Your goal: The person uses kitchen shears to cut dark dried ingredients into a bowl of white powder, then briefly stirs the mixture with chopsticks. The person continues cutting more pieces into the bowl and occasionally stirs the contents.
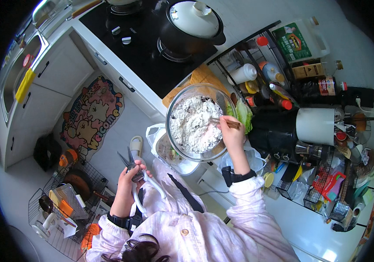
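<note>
Kitchen scissors [153, 185] with pale handles are gripped around their pivot in my left hand [130, 175], blades parted and pointing away from me. My right hand [234, 135] holds a brown-handled utensil [232, 124], whose tip dips into white powder [194, 123] in a large clear glass bowl [168, 130]. Dark bits show among the powder, mostly near its far edge. The bowl's far side overlaps a wooden cutting board [198, 77]. Green leafy vegetable [244, 114] lies just right of the bowl. Whether the utensil is chopsticks or a spoon is unclear.
A black gas hob [134, 55] bears a lidded black pot [187, 39]. Bottles fill a metal rack [244, 46] at the right. Below the bowl stands a lined waste bin [187, 167]. A wire shelf [62, 226] is at lower left, beyond a floor mat [93, 114].
</note>
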Action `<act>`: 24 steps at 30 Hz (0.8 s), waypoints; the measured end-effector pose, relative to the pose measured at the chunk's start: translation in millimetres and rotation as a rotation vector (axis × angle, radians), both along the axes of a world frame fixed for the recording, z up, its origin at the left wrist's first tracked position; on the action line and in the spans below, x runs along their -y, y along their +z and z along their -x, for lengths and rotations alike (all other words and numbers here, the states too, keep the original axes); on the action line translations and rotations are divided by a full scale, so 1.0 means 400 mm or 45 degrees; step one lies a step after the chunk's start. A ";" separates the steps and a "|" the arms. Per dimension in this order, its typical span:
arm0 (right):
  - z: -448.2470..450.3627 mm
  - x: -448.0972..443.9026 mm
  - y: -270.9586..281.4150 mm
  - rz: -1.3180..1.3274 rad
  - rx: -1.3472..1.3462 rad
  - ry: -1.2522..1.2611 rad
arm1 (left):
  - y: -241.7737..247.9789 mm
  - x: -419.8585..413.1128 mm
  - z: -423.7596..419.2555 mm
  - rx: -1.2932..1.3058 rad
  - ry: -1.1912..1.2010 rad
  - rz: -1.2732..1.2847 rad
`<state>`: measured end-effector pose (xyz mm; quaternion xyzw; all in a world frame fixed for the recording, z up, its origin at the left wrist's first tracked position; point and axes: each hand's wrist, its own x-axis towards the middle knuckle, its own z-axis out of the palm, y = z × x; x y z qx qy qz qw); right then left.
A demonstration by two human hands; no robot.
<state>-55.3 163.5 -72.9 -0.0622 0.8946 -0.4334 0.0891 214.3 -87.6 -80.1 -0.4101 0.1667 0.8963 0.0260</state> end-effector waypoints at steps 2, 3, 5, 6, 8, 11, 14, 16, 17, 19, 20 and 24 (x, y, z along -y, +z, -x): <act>-0.020 0.038 -0.016 -0.010 -0.135 0.146 | -0.002 -0.006 0.003 0.021 -0.018 -0.007; -0.040 0.050 -0.019 -0.005 -0.209 0.234 | -0.002 -0.009 0.004 -0.028 -0.014 -0.034; -0.105 0.049 -0.012 0.137 0.030 0.288 | -0.003 -0.010 0.006 0.020 -0.040 -0.007; -0.137 0.037 -0.002 0.089 0.049 0.282 | -0.003 -0.008 0.007 0.021 -0.045 0.002; -0.163 -0.003 0.023 -0.021 0.049 0.296 | 0.000 -0.003 0.005 0.025 -0.035 -0.005; -0.115 -0.035 0.031 0.050 0.092 -0.021 | 0.002 0.004 0.001 0.045 -0.022 0.021; -0.062 -0.009 0.009 0.057 -0.064 0.087 | 0.001 0.001 0.003 0.073 -0.037 0.038; -0.084 0.018 -0.003 0.055 -0.109 0.237 | 0.000 -0.002 0.004 0.066 -0.040 0.027; -0.111 0.024 -0.002 0.045 -0.125 0.327 | -0.002 -0.004 0.006 0.049 -0.038 0.012; -0.151 0.012 0.016 -0.058 -0.060 0.365 | -0.003 -0.005 0.007 0.024 -0.043 -0.002; -0.153 0.000 0.029 -0.003 -0.010 0.286 | -0.004 -0.003 0.006 0.015 -0.048 0.000; -0.075 -0.021 0.040 -0.022 -0.022 0.127 | -0.008 0.000 0.003 0.024 -0.044 0.010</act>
